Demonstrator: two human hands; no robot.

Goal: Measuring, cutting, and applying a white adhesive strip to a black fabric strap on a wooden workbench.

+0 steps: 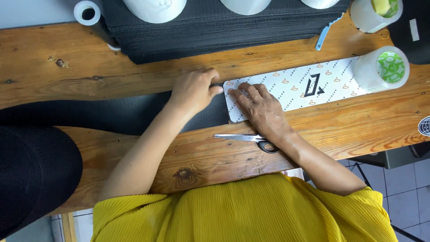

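A wooden worktop is seen from above, with the person's yellow pleated top at the lower edge. A long strip of black mesh fabric is laid across it from the left. Its right end meets a white printed card strip, which runs on to the right.

The left hand is pressed on the fabric's end, fingers curled over the edge; nothing is gripped. The right hand is laid flat, fingers spread, on the card's left end, pinning it rather than grasping it. The two hands are just beside each other at the join.

Scissors with black handles lie near the right wrist. A roll of tape stands on the card's far end. A stack of black fabric lies beyond.

The step in hand appears to be lining the card up with the fabric's end. Steady downward pressure and square edges would seem needed.
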